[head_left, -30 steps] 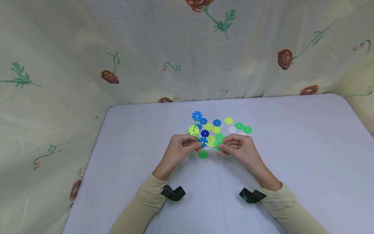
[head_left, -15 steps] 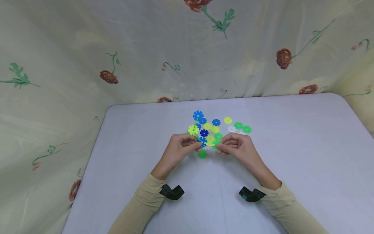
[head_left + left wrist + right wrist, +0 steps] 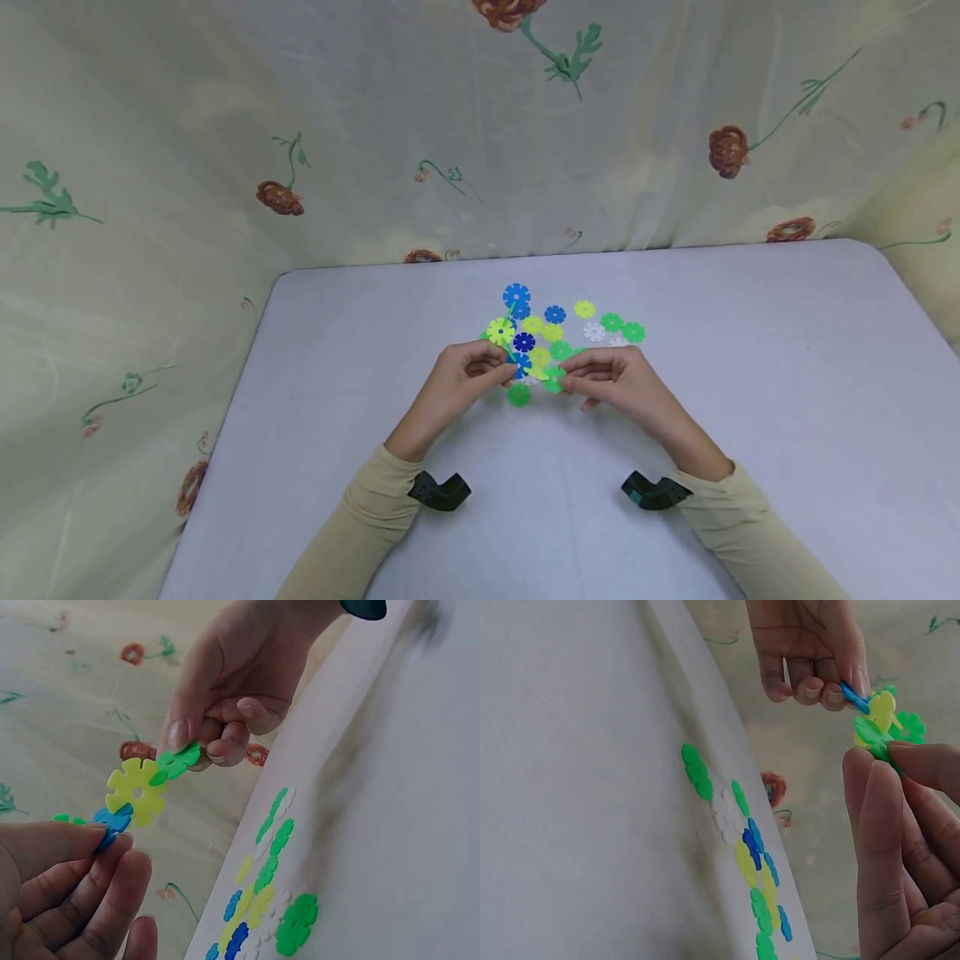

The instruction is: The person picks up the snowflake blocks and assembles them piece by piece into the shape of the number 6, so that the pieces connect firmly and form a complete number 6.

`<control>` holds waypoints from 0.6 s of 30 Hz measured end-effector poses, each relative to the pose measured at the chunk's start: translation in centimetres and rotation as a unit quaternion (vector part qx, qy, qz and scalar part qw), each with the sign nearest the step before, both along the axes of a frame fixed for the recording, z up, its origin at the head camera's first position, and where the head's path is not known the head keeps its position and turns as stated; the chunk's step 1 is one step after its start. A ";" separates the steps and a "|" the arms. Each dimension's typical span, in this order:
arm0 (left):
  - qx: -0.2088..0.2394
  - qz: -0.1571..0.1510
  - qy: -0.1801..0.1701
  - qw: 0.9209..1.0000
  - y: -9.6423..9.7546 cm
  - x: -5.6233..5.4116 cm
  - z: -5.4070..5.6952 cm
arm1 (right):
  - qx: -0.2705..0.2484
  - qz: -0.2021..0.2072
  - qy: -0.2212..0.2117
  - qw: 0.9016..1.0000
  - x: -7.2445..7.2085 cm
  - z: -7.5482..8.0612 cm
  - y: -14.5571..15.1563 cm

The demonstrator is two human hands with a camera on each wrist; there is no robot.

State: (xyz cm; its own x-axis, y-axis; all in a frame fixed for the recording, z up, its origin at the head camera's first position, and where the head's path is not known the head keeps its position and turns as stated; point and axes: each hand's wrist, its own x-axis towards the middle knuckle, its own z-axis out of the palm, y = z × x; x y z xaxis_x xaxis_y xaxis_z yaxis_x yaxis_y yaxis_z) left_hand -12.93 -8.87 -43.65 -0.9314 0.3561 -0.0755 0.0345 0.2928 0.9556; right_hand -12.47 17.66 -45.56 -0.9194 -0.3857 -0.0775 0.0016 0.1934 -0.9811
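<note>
Just above the bench [image 3: 750, 400], near the middle, a chain [image 3: 154, 799] of notched snowflake discs, up off the cloth top. Already on it, by the look of things: a blue end disc [image 3: 510, 293] at the far tip, a first yellow disc [image 3: 495, 332] lower down, a middle blue disc [image 3: 114, 817], a second yellow disc [image 3: 127, 784] and a green end disc [image 3: 184, 759], with thin green edges showing in between. Slots of the green end disc maybe pushed right in, maybe only part way; cannot tell. Not on the chain: plenty of loose discs behind and below, such as a green loose disc [image 3: 518, 395], a white loose disc [image 3: 594, 332] and a dark blue loose disc [image 3: 524, 342]. So, probably a bit done and lots left. Left hand [image 3: 467, 373] pinching the middle blue disc, thumb against fingertips, other fingers bent. Right hand [image 3: 615, 375] pinching the green end disc, little finger poking away. Both wrists slanting inward from the near side, fingertips toward each other, tan sleeves [image 3: 352, 533] behind.
</note>
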 end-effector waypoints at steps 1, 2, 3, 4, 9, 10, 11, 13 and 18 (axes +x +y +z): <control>0.001 0.000 0.000 1.000 0.0 0.0 0.0 | -0.002 0.004 -0.003 1.000 0.0 0.0 0.0; 0.002 0.001 0.000 1.000 0.1 0.0 0.1 | -0.002 0.007 -0.006 1.000 0.0 -0.1 -0.1; 0.004 0.003 0.000 1.000 0.0 0.0 0.0 | -0.003 0.010 -0.010 1.000 0.0 -0.1 -0.1; 0.007 0.005 -0.001 1.000 0.0 0.1 0.1 | -0.004 0.010 -0.014 1.000 0.0 -0.1 -0.2; 0.017 0.018 -0.011 1.000 0.0 -0.1 0.0 | -0.017 0.005 -0.022 1.000 0.1 -0.1 -0.6; 0.019 0.019 -0.017 0.999 0.0 -0.1 0.0 | -0.021 0.002 -0.022 1.000 0.1 -0.2 -0.7; 0.018 0.018 -0.022 0.999 0.0 -0.1 -0.1 | -0.025 0.000 -0.021 0.999 0.2 -0.2 -0.8; 0.012 0.017 -0.031 0.999 0.1 -0.1 -0.2 | -0.032 -0.007 -0.022 0.999 0.2 -0.3 -0.9; 0.002 -0.004 -0.038 0.999 0.7 0.1 -0.4 | -0.044 -0.024 -0.025 0.998 0.4 -0.4 -1.3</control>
